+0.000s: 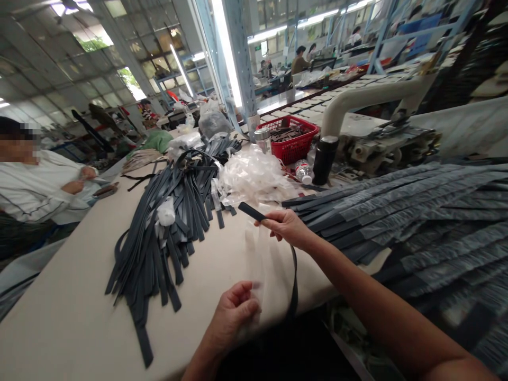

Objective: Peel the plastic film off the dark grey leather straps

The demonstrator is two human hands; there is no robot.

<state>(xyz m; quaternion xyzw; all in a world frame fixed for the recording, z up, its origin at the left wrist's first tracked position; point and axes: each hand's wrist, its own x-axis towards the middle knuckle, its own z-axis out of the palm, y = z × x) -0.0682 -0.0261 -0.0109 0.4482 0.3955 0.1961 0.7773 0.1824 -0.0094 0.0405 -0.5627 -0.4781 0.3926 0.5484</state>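
Note:
My right hand (286, 226) pinches a dark strap (253, 211) near its end; the rest of the strap hangs down past the table's front edge. My left hand (234, 309) is closed on the lower end of a clear plastic sleeve (257, 259), which stretches up towards the right hand. Both hands hover over the beige table (71, 317) near its front edge.
A loose pile of dark straps (170, 227) lies left of my hands. Crumpled clear sleeves (254, 177) lie behind them. Bagged straps (416, 211) are stacked on the right. A red basket (291, 138), a black flask (324, 159) and a sewing machine (381, 143) stand behind. A person (35, 185) sits at far left.

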